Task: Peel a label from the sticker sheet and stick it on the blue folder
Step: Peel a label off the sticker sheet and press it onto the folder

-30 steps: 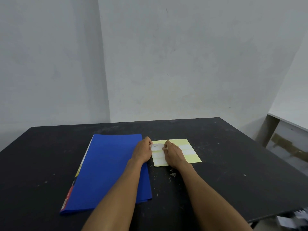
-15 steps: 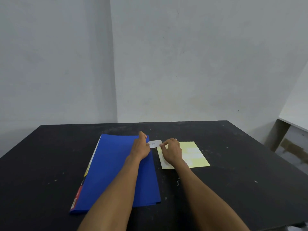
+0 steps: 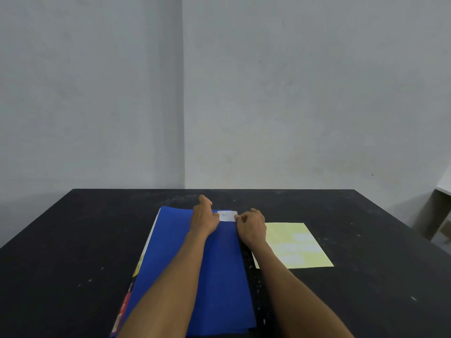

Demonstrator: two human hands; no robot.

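A blue folder (image 3: pixel 170 245) lies flat on the black table, its long side running away from me. A small white label (image 3: pixel 228 216) with handwriting sits at the folder's far right corner. My left hand (image 3: pixel 203 217) pinches the label's left end and my right hand (image 3: pixel 251 226) pinches its right end. I cannot tell whether the label touches the folder. The pale yellow sticker sheet (image 3: pixel 297 245), with a few white labels left on it, lies on the table just right of my right hand.
The black table (image 3: pixel 73 240) has white specks and scuffs on it. A grey wall corner rises behind its far edge. At the far right stands part of a white shelf or desk (image 3: pixel 443 191).
Both hands have carried the white label left, off the yellow sheet and onto the blue folder's far right corner. The sheet stays on the table.
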